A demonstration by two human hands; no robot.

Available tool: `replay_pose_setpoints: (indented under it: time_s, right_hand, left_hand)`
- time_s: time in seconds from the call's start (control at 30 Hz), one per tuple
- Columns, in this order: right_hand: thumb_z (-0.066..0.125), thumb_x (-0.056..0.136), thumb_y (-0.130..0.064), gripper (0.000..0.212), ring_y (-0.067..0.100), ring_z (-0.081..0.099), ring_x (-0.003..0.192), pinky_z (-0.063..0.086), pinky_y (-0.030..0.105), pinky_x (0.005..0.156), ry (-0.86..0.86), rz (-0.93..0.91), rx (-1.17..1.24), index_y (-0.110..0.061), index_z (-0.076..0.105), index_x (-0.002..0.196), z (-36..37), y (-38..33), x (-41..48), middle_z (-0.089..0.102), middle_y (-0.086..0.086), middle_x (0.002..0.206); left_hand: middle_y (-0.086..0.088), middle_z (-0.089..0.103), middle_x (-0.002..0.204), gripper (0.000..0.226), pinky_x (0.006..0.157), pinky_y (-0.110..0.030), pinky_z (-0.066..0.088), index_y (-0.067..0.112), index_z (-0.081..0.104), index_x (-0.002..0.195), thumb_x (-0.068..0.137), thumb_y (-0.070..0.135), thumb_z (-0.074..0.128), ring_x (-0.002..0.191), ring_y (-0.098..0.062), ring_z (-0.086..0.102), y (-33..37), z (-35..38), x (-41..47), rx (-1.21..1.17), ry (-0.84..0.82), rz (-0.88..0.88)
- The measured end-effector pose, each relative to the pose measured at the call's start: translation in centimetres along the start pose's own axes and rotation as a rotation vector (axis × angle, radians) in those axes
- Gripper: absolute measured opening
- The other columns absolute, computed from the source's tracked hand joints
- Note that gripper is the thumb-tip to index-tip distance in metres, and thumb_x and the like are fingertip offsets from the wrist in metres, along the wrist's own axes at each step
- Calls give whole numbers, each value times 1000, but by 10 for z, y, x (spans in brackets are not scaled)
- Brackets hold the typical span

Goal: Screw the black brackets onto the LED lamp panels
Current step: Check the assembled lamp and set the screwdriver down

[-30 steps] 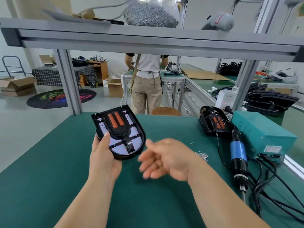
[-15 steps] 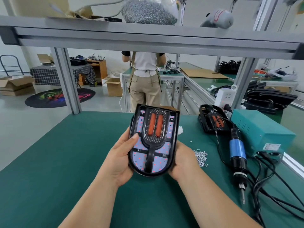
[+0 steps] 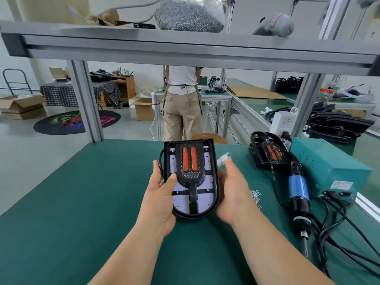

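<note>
In the head view, the left hand and right hand hold the LED lamp panel above the tabletop, fingers wrapped around its edges (left thumb on its face), with the black bracket lying on it.

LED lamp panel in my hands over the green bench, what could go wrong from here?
The black LED lamp panel with orange tubes is held only at its edges by the left hand and right hand; a slip could drop it. Its white plastic connector sticks out by the right fingertips and might get pinched. Loose silver screws beside the right wrist could scatter.
</note>
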State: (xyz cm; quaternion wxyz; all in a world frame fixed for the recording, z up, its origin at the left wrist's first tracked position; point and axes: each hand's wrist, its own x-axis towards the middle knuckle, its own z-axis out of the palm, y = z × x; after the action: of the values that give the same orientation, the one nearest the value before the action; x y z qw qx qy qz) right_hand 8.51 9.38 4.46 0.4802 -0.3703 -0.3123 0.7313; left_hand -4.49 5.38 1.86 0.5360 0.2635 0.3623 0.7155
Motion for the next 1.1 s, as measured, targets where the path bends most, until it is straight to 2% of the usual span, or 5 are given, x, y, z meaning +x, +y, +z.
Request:
replay_pose_setpoints:
  time_s: [0.2, 0.5, 0.57, 0.87, 1.1]
  right_hand:
    - [31, 100, -62, 67, 29, 72, 97, 55, 51, 93, 167, -172, -483, -12, 75, 99, 6, 6, -7, 78, 6, 96]
    - [29, 106, -47, 63, 15, 47, 51, 36, 19, 43, 365, -241, -454, 2, 58, 82, 2, 15, -3, 55, 10, 61]
    - [31, 106, -44, 59, 17, 49, 64, 42, 25, 57, 405, -254, -342, 4, 59, 89, 2, 15, -1, 52, 25, 73]
    - [36, 106, -41, 36, 21, 66, 81, 57, 36, 76, 405, -170, -147, -13, 54, 119, 5, 16, 4, 66, 3, 95]
    - [30, 103, -57, 61, 19, 75, 85, 59, 38, 78, 280, -202, -321, -17, 74, 93, 5, 16, 8, 78, -1, 89]
  left_hand:
    - [-11, 69, 127, 67, 99, -47, 49, 16, 63, 134, 87, 60, 46, 116, -29, 67, 11, -7, -2, 92, -150, -227]
    - [-10, 72, 120, 70, 96, -42, 48, 14, 72, 120, 89, 66, 36, 111, -25, 69, 8, -9, 0, 189, -187, -194]
    - [-10, 70, 125, 60, 97, -42, 48, 14, 73, 120, 91, 56, 41, 115, -23, 67, 1, -6, -3, 136, -187, -152]
    - [-7, 65, 133, 42, 101, -51, 51, 20, 57, 138, 107, 32, 31, 123, -30, 62, -6, -4, -8, -56, -177, -147]
    - [-7, 66, 132, 40, 106, -45, 45, 16, 51, 143, 109, 22, 31, 123, -25, 62, -7, 3, -12, 40, -60, 69]
